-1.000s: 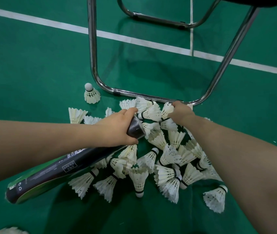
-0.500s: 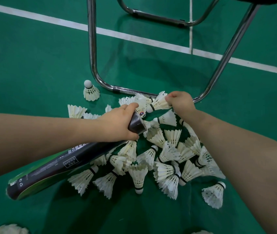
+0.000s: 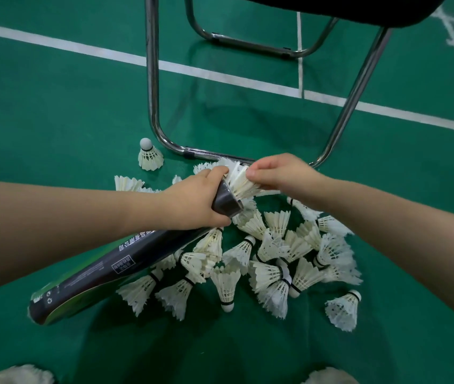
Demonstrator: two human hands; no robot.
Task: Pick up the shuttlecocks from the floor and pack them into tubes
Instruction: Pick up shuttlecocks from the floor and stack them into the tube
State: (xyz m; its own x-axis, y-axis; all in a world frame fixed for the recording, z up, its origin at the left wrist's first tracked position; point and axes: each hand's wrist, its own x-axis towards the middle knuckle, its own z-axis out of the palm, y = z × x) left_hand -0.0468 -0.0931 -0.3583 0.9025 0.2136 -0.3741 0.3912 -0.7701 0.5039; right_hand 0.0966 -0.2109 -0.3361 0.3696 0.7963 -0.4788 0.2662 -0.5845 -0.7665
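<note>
My left hand (image 3: pixel 195 200) grips a long black and green tube (image 3: pixel 115 270) near its open upper end, and the tube slants down to the lower left. My right hand (image 3: pixel 278 173) pinches the feathers of a white shuttlecock (image 3: pixel 241 181) whose cork end sits in the tube's mouth. A pile of several white shuttlecocks (image 3: pixel 270 261) lies on the green floor below both hands. One shuttlecock (image 3: pixel 149 156) stands alone on its skirt at the upper left, and another (image 3: pixel 343 310) lies apart at the lower right.
A chrome chair frame (image 3: pixel 152 87) stands right behind the pile, its floor bar (image 3: pixel 206 156) just beyond my hands and the black seat overhead. White court lines (image 3: pixel 220 74) cross the green floor. More feathers (image 3: pixel 18 376) show at the bottom edge.
My right hand lifted a shuttlecock from the top of the pile and brought it left to the tube's mouth. My left hand kept hold of the tube.
</note>
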